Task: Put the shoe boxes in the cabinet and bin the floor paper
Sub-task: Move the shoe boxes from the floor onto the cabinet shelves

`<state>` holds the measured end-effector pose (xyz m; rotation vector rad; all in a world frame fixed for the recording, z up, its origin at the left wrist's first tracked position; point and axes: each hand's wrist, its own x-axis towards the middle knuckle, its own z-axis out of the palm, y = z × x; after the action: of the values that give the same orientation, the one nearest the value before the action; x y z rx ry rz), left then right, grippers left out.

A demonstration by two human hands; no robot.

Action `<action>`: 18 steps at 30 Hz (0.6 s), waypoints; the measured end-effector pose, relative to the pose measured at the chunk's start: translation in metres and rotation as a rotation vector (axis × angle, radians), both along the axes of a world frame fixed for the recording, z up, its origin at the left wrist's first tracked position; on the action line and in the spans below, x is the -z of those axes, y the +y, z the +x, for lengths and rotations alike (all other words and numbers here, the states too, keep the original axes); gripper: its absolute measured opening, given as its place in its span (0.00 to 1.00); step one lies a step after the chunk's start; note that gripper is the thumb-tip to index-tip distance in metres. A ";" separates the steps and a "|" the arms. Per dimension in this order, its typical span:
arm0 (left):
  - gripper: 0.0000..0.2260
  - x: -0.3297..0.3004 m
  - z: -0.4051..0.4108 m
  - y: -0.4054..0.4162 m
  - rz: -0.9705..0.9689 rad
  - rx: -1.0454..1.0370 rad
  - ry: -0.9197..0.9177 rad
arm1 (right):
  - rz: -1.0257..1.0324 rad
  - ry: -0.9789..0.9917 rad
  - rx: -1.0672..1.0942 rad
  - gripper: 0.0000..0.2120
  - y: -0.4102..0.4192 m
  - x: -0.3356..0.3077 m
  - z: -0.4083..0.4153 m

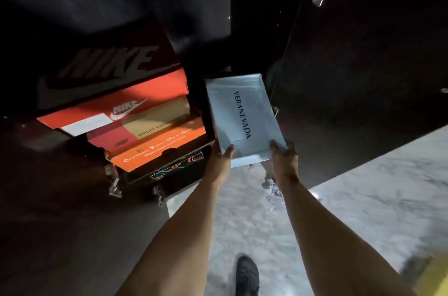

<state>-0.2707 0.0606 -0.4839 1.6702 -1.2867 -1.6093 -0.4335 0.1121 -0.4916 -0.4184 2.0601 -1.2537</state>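
- The fingers of the left hand [224, 153] curl round the near left corner of the pale blue shoe box [242, 118], and those of the right hand [283, 151] clasp its near right corner: a two-handed hold that keeps it level while it goes in.
- Beyond the fingers, the box's far end already reaches into the dark cabinet [254, 29].
- Left of the fingers a stack of shoe boxes [135, 113] fills the cabinet, leaving this slot.
- Under the wrists, crumpled paper [272, 187] lies on the marble floor [363, 198], probably for later.
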 end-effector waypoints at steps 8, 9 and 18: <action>0.29 0.070 -0.032 -0.091 -0.128 -0.156 -0.073 | -0.073 0.018 -0.157 0.23 -0.123 0.066 -0.031; 0.30 0.076 -0.033 -0.097 -0.143 -0.166 -0.098 | -0.071 0.041 -0.176 0.26 -0.133 0.072 -0.029; 0.33 0.097 -0.041 -0.126 -0.204 -0.256 -0.275 | -0.051 0.079 -0.188 0.35 -0.172 0.101 -0.015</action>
<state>-0.3120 -0.0653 -0.5809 1.8834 -1.2554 -1.0923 -0.4481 -0.0599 -0.5930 -0.6785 2.0043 -1.1956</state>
